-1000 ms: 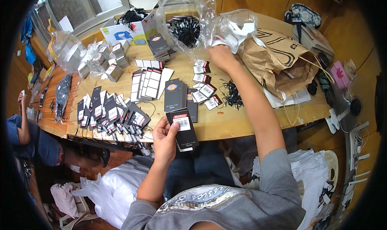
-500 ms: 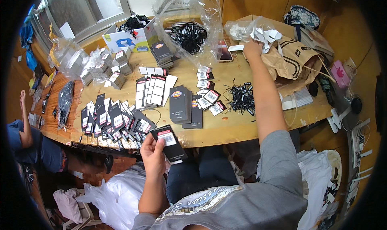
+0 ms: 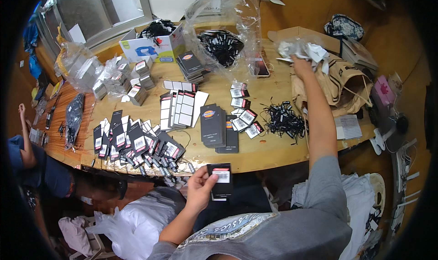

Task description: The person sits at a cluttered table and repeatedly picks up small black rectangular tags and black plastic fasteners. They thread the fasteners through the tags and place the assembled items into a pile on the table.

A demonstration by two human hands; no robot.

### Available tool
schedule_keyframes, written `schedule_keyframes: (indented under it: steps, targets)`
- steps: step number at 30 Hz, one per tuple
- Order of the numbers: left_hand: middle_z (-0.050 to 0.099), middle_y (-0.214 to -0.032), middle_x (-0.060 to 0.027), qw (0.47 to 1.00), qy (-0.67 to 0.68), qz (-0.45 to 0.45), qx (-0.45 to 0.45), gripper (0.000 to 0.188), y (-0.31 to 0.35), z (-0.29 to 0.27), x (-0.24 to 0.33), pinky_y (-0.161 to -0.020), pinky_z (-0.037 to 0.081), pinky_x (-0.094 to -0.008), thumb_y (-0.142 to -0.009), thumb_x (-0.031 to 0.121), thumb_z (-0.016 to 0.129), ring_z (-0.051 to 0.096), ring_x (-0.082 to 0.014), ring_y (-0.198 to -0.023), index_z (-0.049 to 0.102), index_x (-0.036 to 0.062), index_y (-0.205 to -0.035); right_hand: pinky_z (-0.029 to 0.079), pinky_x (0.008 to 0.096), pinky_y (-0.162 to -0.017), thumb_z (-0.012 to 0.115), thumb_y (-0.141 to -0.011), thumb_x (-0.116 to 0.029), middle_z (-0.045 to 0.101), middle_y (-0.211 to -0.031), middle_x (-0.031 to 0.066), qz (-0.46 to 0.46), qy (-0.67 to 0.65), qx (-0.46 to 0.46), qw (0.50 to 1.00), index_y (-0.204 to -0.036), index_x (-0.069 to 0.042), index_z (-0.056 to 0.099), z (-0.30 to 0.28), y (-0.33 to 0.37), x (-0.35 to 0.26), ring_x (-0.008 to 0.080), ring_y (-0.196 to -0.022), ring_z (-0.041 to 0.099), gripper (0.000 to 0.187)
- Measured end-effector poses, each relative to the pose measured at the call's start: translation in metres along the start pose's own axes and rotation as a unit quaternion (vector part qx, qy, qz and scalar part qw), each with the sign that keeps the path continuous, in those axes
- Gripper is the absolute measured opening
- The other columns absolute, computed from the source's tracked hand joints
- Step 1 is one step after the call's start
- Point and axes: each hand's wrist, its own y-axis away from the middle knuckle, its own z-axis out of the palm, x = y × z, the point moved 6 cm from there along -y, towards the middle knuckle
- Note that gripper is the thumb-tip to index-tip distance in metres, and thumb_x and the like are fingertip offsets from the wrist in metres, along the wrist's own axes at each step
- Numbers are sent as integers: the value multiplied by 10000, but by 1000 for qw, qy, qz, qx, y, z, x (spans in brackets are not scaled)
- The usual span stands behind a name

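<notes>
My left hand (image 3: 200,185) is closed on a small stack of black hang tags (image 3: 222,189), held upright just off the table's near edge. The thumb lies across the top tag, beside its white barcode sticker. At the back right, my right hand (image 3: 302,68) reaches among crumpled white paper (image 3: 315,53) and clear plastic, its fingers mostly hidden. Stacked black tags (image 3: 213,128) lie ahead of my left hand. To their right are stickered tags (image 3: 246,117) and a pile of black strings (image 3: 284,118). Many tags with cords (image 3: 137,141) lie heaped at the left.
Sheets of white stickers (image 3: 182,107) lie mid-table. Behind stand bundled small cards (image 3: 137,93), a white box (image 3: 150,48) of black strings and a clear bag (image 3: 221,46) of them. A brown paper bag (image 3: 335,84) sits at right. Another person's arm (image 3: 27,141) shows far left.
My left hand has moved to the right with the hang tags, which now stand straighter. My right hand stays at the white paper at the back right. The whole view has shifted slightly.
</notes>
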Motion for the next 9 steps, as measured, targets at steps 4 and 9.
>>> schedule_keyframes:
  steps: [4,9]
  targets:
    - [577,-874,-58,999,17,14,-35,207,-20,22,-3,-702,401,-191,-788,22,505,526,-76,-773,483,-25,-988,392,402,-784,469,-752,-157,537,-979,192,-119,-23,-131,984,-956,-86,577,18,-2,-57,316,-912,519,242]
    - [551,-904,-67,975,30,215,52,241,-31,-5,-1,-730,384,-198,-785,69,525,516,-78,-780,420,-3,-990,402,379,-782,495,-754,-280,543,-942,222,25,-160,-59,985,-965,-50,570,-4,-7,-99,318,-897,528,321]
